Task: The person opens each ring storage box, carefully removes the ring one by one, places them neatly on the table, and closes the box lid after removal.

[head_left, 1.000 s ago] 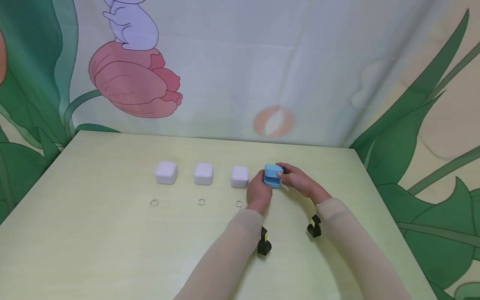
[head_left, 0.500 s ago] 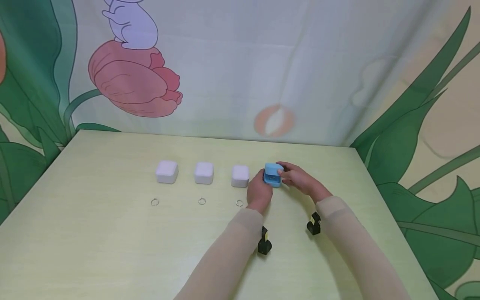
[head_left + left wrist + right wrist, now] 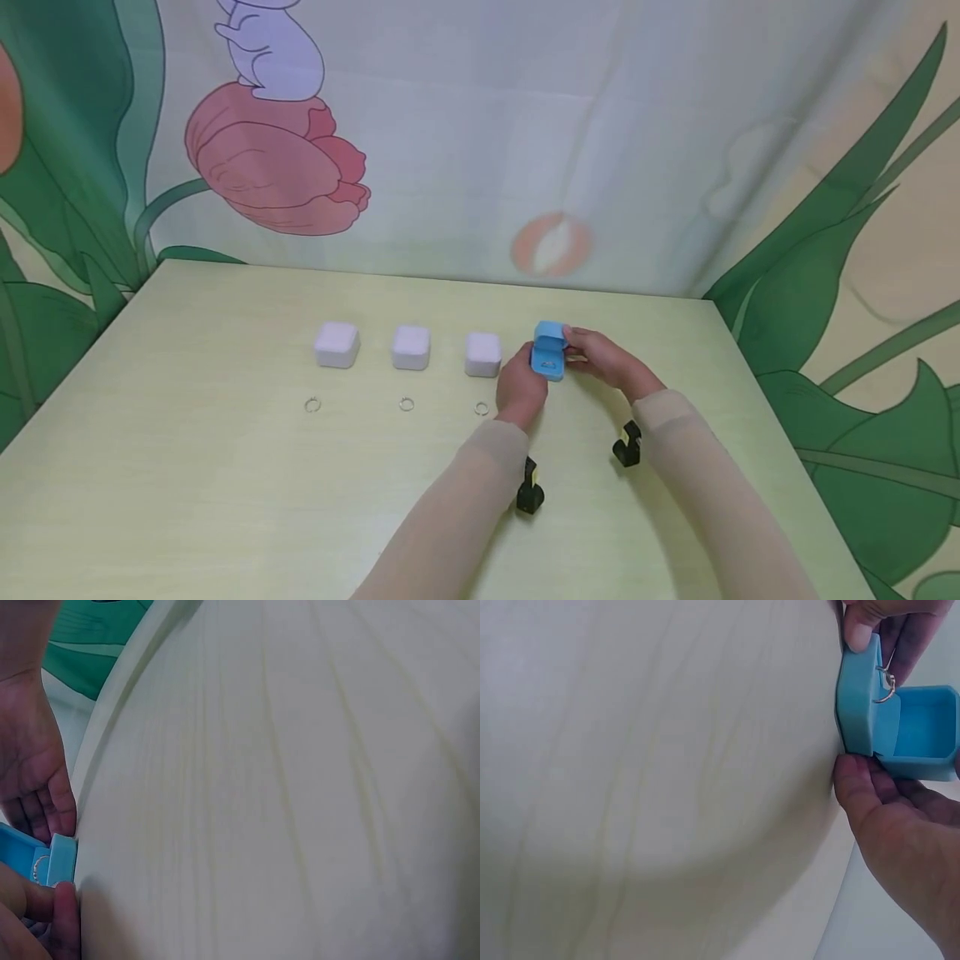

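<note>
A small blue ring box point(image 3: 549, 365) stands with its lid raised on the right part of the table. Inside its base sits a ring point(image 3: 889, 684), upright in the right wrist view. My left hand point(image 3: 521, 387) grips the base from the left, thumb against its side. On the opposite side my right hand point(image 3: 603, 360) holds the box at the lid's edge, with fingertips touching the base in the right wrist view. Left of the hands are three closed pale lilac boxes point(image 3: 411, 347) in a row, with loose rings point(image 3: 407, 404) lying in front of them.
The light wooden table point(image 3: 225, 483) ends at a back edge against a printed curtain point(image 3: 450, 150). The nearest lilac box point(image 3: 482, 355) and a loose ring point(image 3: 482, 408) lie close to my left hand. A black wrist camera point(image 3: 530, 492) hangs beneath the left sleeve.
The blue ring box's lid has swung from partly raised to wide open, and the ring inside now shows. My right hand moved slightly with the lid; the left hand keeps its grip.
</note>
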{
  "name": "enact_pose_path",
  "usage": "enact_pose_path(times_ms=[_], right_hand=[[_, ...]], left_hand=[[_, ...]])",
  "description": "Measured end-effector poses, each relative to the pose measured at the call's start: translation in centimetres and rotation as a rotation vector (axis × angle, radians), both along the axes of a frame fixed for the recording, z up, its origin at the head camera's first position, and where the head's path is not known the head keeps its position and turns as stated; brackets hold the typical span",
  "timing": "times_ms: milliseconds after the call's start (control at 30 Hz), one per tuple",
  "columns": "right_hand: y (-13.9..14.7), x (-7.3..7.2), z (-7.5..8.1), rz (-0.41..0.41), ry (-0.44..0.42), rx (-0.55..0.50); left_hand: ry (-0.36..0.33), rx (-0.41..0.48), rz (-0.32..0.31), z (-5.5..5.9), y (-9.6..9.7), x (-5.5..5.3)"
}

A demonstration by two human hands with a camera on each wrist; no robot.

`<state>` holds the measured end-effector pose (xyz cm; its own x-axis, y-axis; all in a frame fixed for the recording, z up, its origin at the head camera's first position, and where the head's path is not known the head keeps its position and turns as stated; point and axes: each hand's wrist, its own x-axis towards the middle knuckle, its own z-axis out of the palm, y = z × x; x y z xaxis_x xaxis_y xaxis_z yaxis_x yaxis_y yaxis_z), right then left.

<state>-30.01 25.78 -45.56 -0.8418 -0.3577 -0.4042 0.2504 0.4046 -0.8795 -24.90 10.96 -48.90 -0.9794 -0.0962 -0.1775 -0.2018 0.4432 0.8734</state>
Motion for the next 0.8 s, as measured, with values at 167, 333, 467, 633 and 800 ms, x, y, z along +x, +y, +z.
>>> enact_pose_path(times_ms=[167, 333, 467, 633, 800], right_hand=[[-0.04, -0.11, -0.18, -0.016, 0.004, -0.009], [-0.29, -0.09, -0.14, -0.023, 0.009, -0.022], [-0.34, -0.1, -0.25, -0.034, 0.012, -0.019], [-0.32, -0.13, -0.5, -0.054, 0.033, -0.004], [-0.3, -0.01, -0.68, -0.063, 0.05, 0.0]], left_hand=[[0.002, -0.006, -0.011, -0.06, -0.05, -0.08], [-0.005, -0.016, -0.016, -0.1, -0.23, -0.18], [-0.008, -0.018, -0.038, -0.12, -0.31, -0.19], [-0.017, -0.004, -0.062, 0.0, -0.36, -0.12], [-0.026, 0.015, -0.08, 0.23, -0.46, 0.06]])
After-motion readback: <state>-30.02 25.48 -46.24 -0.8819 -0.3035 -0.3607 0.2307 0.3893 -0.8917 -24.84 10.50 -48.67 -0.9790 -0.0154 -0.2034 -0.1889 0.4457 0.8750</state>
